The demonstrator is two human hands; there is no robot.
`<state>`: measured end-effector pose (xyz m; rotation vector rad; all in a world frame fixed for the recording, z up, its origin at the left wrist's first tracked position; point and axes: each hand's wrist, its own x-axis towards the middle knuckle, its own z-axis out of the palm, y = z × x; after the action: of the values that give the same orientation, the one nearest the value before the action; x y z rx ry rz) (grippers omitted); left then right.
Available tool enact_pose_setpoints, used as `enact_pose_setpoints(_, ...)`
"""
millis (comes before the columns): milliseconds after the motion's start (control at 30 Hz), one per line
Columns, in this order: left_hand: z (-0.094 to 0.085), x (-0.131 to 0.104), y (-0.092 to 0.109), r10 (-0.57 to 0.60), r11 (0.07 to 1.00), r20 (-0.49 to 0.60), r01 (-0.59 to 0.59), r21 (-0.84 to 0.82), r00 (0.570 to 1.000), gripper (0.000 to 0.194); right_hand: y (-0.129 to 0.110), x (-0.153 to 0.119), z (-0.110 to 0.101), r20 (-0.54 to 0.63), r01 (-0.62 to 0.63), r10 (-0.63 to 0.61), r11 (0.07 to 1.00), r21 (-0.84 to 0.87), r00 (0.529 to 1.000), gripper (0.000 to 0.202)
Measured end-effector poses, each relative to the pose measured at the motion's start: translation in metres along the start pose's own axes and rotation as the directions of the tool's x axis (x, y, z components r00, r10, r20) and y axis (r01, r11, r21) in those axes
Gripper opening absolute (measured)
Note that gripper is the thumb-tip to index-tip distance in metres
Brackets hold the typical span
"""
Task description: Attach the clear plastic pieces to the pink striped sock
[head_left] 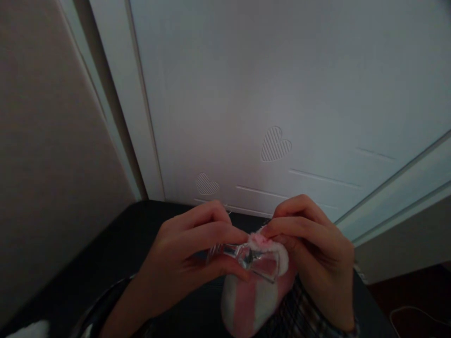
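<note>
My left hand (pixel 197 244) grips a clear plastic piece (pixel 262 265) between thumb and fingers, near the lower middle of the view. Its wider, flat end points right and down. Pinched in the fingers of my right hand (pixel 310 239) is a fluffy pink and white strip (pixel 269 246), which curls around the end of the clear piece. Below both hands shows a soft pink and white striped item (pixel 244 305), partly hidden by the clear piece and my right hand.
A dark surface (pixel 137 239) lies under the hands. Behind it stands a white panel (pixel 246 94) with carved hearts and lines. A plain wall (pixel 52 141) rises at the left. At the lower right, a thin pale cord (pixel 416 308) lies on a dark reddish floor.
</note>
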<state>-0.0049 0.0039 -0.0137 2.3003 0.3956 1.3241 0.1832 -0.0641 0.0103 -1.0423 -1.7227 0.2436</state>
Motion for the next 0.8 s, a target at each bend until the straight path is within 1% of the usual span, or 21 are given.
enact_pose_setpoints(67, 0.002, 0.0, -0.001, 0.002, 1.0, -0.04, -0.002, 0.008, 0.999, 0.022, 0.001, 0.0, 0.002, 0.016, -0.019, 0.019, 0.999, 0.03, 1.0, 0.023)
enact_pose_setpoints(133, 0.003, 0.001, -0.001, 0.007, 1.0, -0.029, -0.007, 0.024, 1.0, 0.023, 0.002, 0.0, 0.003, 0.04, -0.036, 0.033, 0.997, 0.071, 0.999, 0.022)
enact_pose_setpoints(200, 0.003, 0.002, -0.002, 0.007, 0.999, 0.005, -0.008, 0.049, 1.0, 0.023, 0.002, 0.0, 0.003, 0.052, -0.033, 0.027, 0.993, 0.114, 0.998, 0.029)
enact_pose_setpoints(267, 0.002, 0.003, -0.001, 0.018, 0.998, -0.001, -0.018, 0.058, 1.0, 0.025, 0.002, 0.0, 0.002, 0.055, -0.01, 0.002, 0.989, 0.147, 0.999, 0.037)
enact_pose_setpoints(300, 0.002, 0.003, -0.001, 0.026, 0.998, -0.018, -0.025, 0.054, 0.999, 0.026, 0.002, 0.0, 0.001, 0.061, -0.003, -0.007, 0.988, 0.157, 0.998, 0.037)
enact_pose_setpoints(367, 0.001, 0.004, 0.0, 0.038, 0.999, -0.042, -0.037, 0.034, 0.998, 0.026, 0.002, 0.0, -0.001, 0.092, -0.003, -0.013, 0.985, 0.174, 0.996, 0.028)
enact_pose_setpoints(433, 0.001, 0.004, 0.001, 0.034, 0.999, -0.042, -0.032, 0.033, 0.999, 0.025, 0.003, 0.0, -0.003, 0.116, -0.012, -0.011, 0.982, 0.188, 0.993, 0.02)
enact_pose_setpoints(600, 0.001, 0.004, 0.002, 0.019, 0.994, -0.023, -0.017, 0.105, 1.0, 0.021, 0.007, 0.0, -0.006, 0.135, 0.007, -0.032, 0.983, 0.184, 0.99, 0.021)
enact_pose_setpoints(667, 0.001, 0.004, 0.002, 0.016, 0.99, -0.016, -0.014, 0.141, 1.0, 0.02, 0.008, 0.0, -0.006, 0.156, -0.015, -0.013, 0.984, 0.177, 0.988, 0.022)
enact_pose_setpoints(800, 0.0, 0.005, 0.004, 0.048, 0.976, -0.003, -0.046, 0.212, 0.999, 0.016, 0.008, 0.0, -0.008, 0.188, -0.092, 0.061, 0.982, 0.163, 0.98, 0.02)
